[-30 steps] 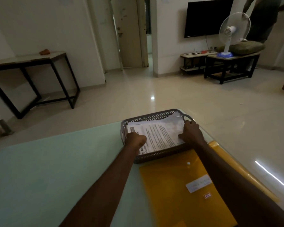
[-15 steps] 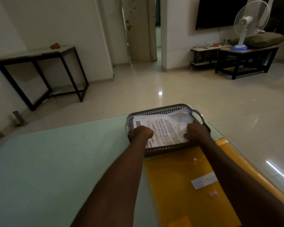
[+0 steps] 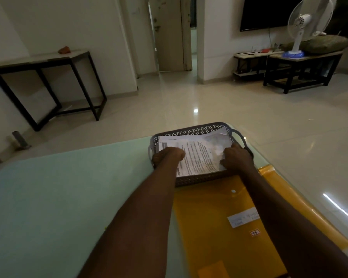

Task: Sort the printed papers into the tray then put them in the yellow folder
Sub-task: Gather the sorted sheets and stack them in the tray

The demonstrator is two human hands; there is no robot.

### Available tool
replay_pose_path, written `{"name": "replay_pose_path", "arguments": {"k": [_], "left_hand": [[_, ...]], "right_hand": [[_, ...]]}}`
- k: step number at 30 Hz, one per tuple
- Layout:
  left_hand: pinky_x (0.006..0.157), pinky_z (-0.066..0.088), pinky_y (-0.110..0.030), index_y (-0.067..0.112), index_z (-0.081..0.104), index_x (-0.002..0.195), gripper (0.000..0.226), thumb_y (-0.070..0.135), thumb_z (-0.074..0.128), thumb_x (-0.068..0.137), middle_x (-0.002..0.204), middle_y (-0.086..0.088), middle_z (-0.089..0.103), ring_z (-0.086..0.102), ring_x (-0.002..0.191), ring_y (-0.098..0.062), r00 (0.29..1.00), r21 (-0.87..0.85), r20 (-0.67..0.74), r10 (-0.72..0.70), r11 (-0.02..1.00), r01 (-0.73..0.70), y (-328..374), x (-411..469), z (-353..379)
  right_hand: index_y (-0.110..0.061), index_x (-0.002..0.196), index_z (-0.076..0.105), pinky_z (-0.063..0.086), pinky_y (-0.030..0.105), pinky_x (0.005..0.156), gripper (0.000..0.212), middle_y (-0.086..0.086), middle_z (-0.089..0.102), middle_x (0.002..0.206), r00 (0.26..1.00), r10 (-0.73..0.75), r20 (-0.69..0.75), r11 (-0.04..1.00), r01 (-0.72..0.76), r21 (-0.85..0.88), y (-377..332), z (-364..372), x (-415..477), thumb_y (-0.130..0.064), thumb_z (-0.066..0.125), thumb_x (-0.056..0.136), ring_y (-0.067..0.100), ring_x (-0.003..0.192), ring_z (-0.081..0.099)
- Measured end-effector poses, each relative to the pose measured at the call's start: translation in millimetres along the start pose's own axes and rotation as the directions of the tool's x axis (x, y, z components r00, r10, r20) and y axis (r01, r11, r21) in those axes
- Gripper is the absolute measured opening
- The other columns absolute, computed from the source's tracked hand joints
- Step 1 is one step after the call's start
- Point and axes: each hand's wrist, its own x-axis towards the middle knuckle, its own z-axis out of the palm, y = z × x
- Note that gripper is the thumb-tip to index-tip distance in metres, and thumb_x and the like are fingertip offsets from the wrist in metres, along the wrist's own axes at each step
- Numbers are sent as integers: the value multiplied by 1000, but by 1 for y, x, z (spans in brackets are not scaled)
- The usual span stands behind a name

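Note:
A grey perforated tray (image 3: 191, 131) stands at the far edge of the pale green table (image 3: 48, 197). A stack of printed papers (image 3: 201, 155) lies inside it. My left hand (image 3: 168, 156) grips the stack's left edge with curled fingers. My right hand (image 3: 236, 158) grips the stack's right edge, down by the tray's right handle. A yellow folder (image 3: 211, 217) with a white snap button and a white label lies flat on the table just in front of the tray, partly under my right forearm.
Beyond the table edge is tiled floor. A black-framed side table (image 3: 48, 63) stands against the left wall. A white fan (image 3: 301, 23) sits on a low bench at the far right, under a dark wall screen (image 3: 269, 11).
My head has shifted, so the view panned left and down a little. Both hands stay on the stack's edges; the right hand has slid slightly nearer along the paper's right side.

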Motion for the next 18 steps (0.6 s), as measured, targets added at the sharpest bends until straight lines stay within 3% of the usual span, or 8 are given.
{"name": "replay_pose_path", "arguments": {"k": [3,5,8,10,12,14,17,18], "left_hand": [[85,55,-37,5,64,115,48,28,71,74,91,-12,66,66,81,-30,996,-52,80,-27,998,31,1,41,5],[90,55,-41,8,64,123,69,29,70,57,108,-12,67,65,98,-33,996,3,76,-55,998,55,2,79,23],[51,51,-28,12,68,106,55,32,75,56,101,-7,65,63,84,-23,996,102,46,-73,992,68,2,52,17],[46,42,-27,15,66,99,51,37,80,55,101,-5,64,61,86,-20,995,191,29,-97,977,90,2,49,15],[64,51,-32,11,65,110,72,31,78,42,112,-10,61,60,101,-25,988,188,6,-154,970,150,4,81,29],[86,51,-39,2,56,126,86,30,72,46,125,-19,53,54,113,-35,990,164,-25,-138,976,140,12,126,59],[92,46,-41,7,54,124,80,39,70,52,126,-14,51,51,111,-32,990,163,-94,-104,979,119,12,103,58],[97,45,-43,11,52,133,86,41,69,54,130,-13,52,51,115,-32,993,93,-56,-101,990,105,9,77,50]], "right_hand": [[-10,111,68,51,39,85,27,14,54,134,1000,10,5,1000,-10,5,-1,0,1,-29,64,93,29,106,63],[-10,113,68,51,40,88,28,15,52,136,1000,10,7,1000,-10,5,0,-1,2,-28,63,93,31,109,63],[-9,115,68,52,40,89,29,16,53,135,1000,-3,5,1000,3,5,1,-1,0,-28,62,93,31,110,62],[-9,113,68,52,39,86,28,15,54,134,1000,-4,-4,1000,4,12,0,-1,-2,-27,61,94,30,108,63],[-9,113,68,52,39,85,27,15,56,133,1000,0,-9,1000,0,11,0,-1,-2,-28,61,94,30,108,63],[-9,114,67,52,40,87,28,14,56,132,1000,10,-7,1000,-10,6,-2,-1,-4,-28,60,95,29,109,62],[-9,112,66,50,40,91,25,16,53,135,1000,23,18,999,-23,23,-4,-3,-4,-27,60,95,31,115,58],[-8,106,64,50,40,90,21,18,54,133,999,28,46,999,-30,36,-3,-3,-2,-25,61,94,32,114,58]]}}
